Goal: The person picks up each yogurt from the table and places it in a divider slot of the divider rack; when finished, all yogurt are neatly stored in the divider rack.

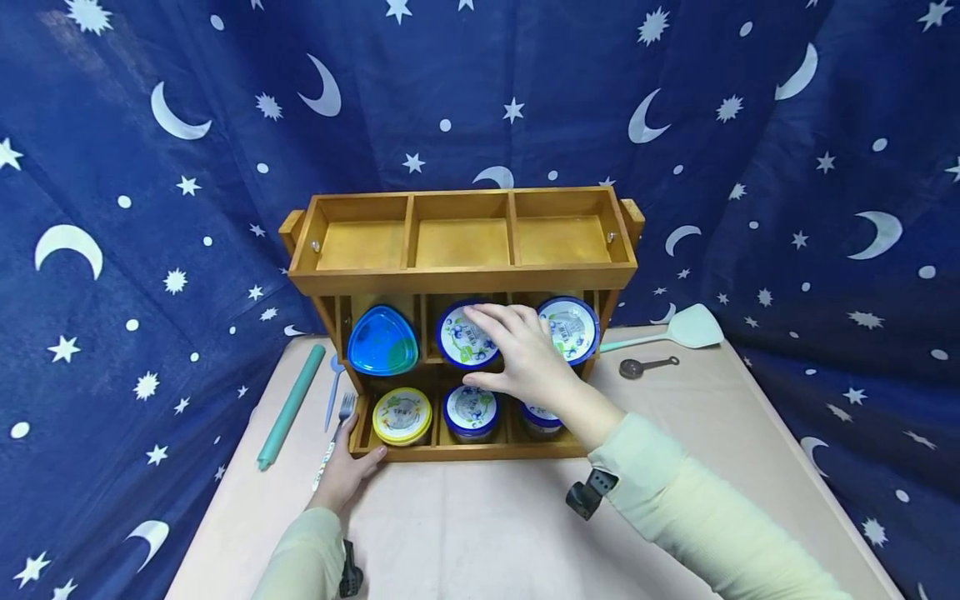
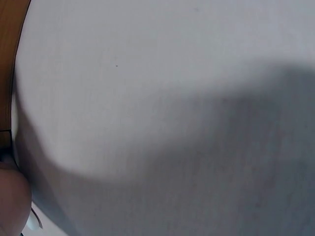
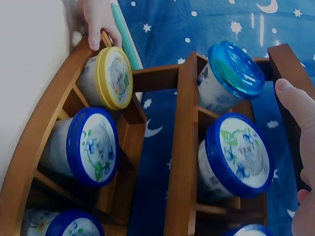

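Note:
A three-tier wooden rack (image 1: 465,282) stands on the table. At its lower front left corner my left hand (image 1: 348,473) grips the frame, thumb on the front board. My right hand (image 1: 528,354) hovers over the middle tier, fingers and thumb spread, holding nothing. Beneath it is a jar with a blue-rimmed lid (image 1: 459,337), partly covered by the fingers. A similar jar (image 1: 573,329) is to its right; a tub with a blue triangular lid (image 1: 382,342) sits left. The bottom tier has a yellow-lidded jar (image 3: 117,78) and two blue-lidded jars (image 3: 96,147), the right one partly hidden.
Left of the rack lie a teal rolled stick (image 1: 291,408), a blue spoon (image 1: 333,392) and a fork (image 1: 327,458). To the right are a pale green spatula (image 1: 693,327) and a dark measuring spoon (image 1: 633,367). A starry blue cloth (image 1: 450,83) hangs behind.

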Demonstrator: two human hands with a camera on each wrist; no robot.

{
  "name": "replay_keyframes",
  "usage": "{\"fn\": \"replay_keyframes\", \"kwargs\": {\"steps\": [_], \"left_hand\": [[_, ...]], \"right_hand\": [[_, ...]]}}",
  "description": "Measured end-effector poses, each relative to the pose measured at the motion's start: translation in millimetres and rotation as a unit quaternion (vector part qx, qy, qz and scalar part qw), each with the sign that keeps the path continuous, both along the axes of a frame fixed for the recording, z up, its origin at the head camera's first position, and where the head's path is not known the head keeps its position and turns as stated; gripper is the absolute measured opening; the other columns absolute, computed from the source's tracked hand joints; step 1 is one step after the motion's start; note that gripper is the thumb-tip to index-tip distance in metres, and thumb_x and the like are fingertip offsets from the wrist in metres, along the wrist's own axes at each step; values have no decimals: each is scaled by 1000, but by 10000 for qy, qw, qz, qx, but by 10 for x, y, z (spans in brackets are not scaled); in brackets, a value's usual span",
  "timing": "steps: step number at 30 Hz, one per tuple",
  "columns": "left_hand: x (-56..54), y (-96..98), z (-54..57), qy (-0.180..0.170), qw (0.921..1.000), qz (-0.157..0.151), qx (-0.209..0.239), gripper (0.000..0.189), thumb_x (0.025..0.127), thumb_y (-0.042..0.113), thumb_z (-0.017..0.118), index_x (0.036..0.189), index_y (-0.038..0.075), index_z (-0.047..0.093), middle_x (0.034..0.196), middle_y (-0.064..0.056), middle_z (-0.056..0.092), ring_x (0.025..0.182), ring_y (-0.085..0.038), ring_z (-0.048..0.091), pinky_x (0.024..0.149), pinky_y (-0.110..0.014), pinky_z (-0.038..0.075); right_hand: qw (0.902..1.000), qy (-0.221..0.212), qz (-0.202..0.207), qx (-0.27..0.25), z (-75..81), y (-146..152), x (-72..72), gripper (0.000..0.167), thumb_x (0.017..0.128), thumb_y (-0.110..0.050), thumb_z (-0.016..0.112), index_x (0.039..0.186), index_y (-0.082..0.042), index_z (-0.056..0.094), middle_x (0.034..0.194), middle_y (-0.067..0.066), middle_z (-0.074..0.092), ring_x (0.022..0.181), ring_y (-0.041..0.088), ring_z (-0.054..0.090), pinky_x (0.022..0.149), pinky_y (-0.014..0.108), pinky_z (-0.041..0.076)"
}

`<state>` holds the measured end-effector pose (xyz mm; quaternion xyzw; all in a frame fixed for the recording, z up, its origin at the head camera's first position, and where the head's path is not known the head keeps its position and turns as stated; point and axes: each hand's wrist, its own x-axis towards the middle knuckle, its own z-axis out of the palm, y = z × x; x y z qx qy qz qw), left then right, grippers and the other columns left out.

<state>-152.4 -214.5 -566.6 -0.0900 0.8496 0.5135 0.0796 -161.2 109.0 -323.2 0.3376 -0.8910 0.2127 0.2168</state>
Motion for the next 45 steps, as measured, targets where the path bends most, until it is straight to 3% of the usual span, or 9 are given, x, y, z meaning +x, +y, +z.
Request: {"fn": "replay_keyframes", "kwargs": {"steps": [10, 15, 28, 33, 39, 45], "left_hand": [[53, -141, -12, -123, 9999, 33, 5, 109, 73, 58, 71, 152, 25, 3, 154, -22, 6, 136, -44, 17, 109, -56, 14], [56, -121, 20, -156, 9997, 35, -183, 111, 70, 63, 69, 152, 25, 4, 153, -22, 11, 136, -44, 18, 108, -58, 15], [6, -102, 63, -36, 9993, -175, -324, 110, 72, 60, 70, 152, 18, 7, 151, -24, 17, 135, -43, 21, 108, -56, 18], [2, -105, 114, -66, 9989, -176, -437, 112, 73, 60, 70, 151, 15, 3, 149, -27, 21, 133, -45, 26, 107, -56, 23], [-21, -115, 273, 125, 9998, 19, -165, 104, 82, 49, 66, 151, 13, -3, 146, -28, 24, 133, -42, 28, 108, -52, 22], [-18, -195, 371, 364, 9987, -126, 341, 90, 88, 23, 62, 150, 11, -1, 147, -29, 23, 133, -43, 27, 109, -49, 23]], "right_hand": [[9999, 24, 19, -169, 29, 125, 33, 80, 70, -39, 81, 138, -14, 47, 138, 7, 45, 122, 33, 37, 90, 51, 32], [9994, -75, -178, -269, 19, 302, 61, 79, 69, -36, 82, 137, -13, 48, 138, 8, 45, 122, 33, 37, 98, 55, 27], [9955, -103, -511, -791, 17, 760, 124, 80, 65, -27, 86, 134, -8, 49, 135, 14, 46, 118, 37, 36, 90, 53, 29], [9920, -280, -844, -900, -3, 941, 119, 79, 66, -23, 85, 135, -7, 49, 135, 16, 45, 118, 39, 35, 91, 56, 27], [9862, -413, -1229, -1027, -34, 1204, 91, 77, 68, -19, 84, 135, -7, 48, 135, 20, 44, 120, 41, 33, 92, 60, 27], [9826, -529, -1401, -1100, -49, 1379, 71, 78, 69, -21, 83, 137, -7, 47, 137, 22, 42, 121, 44, 32, 94, 63, 23]]}}
